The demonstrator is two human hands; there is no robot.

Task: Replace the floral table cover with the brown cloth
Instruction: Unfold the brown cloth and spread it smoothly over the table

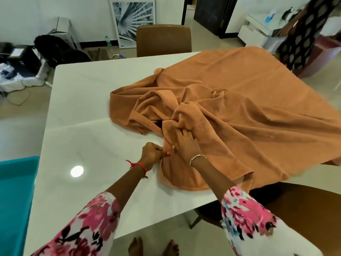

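— Which step are we on?
— On my feed the white desk (83,108) is uncovered on the left. The brown cloth (249,100) lies over the right side and is bunched mid-desk. I see no floral cover, so I judge we're spreading.
— Hands?
— The left hand (153,156) pinches the near edge. The right hand (186,145) has its fingers (184,134) curled into a fold. Next, draw the cloth leftward and flatten it.

A framed palm-leaf print (132,21) leans against the white wall (36,12) beyond the table's (83,100) far edge, behind a brown chair (163,40). Pale glossy floor (18,130); a dark doorway (212,13) at the far right.
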